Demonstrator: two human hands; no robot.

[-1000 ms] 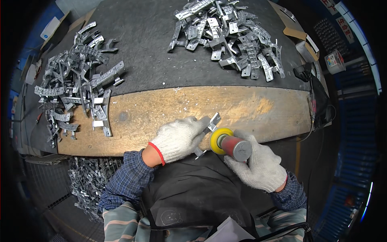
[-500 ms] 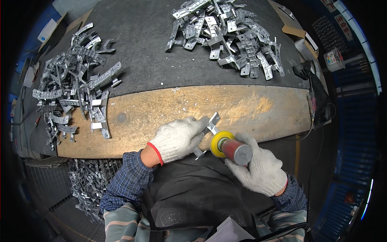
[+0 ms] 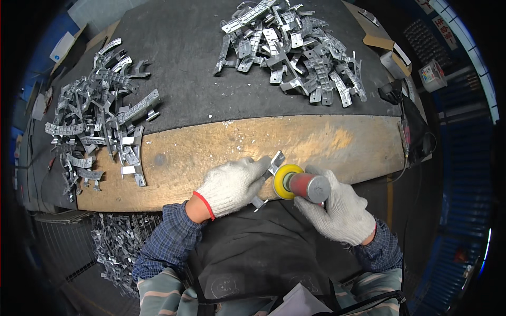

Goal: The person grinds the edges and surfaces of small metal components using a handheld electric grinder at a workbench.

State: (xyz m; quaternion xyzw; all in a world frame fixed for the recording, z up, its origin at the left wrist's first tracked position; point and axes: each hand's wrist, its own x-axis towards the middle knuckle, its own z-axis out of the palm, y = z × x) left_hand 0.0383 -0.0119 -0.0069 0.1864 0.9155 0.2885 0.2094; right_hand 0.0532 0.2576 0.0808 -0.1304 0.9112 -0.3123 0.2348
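Right now, from the head camera, it looks like the grinding step itself: the left hand [image 3: 232, 185] pins a small metal bracket [image 3: 268, 176] at the near edge of the wooden board [image 3: 316, 142], fingers curled tight around it. Beside it on the right, the right hand [image 3: 337, 210] is wrapped fully around a red-bodied grinder [image 3: 308, 187], whose yellow disc [image 3: 281, 181] sits against the bracket. My read: the next move calls for steady pressure and a firm hold. Left of the board lies one pile of parts [image 3: 95, 121], beyond it another heap [image 3: 295, 50].
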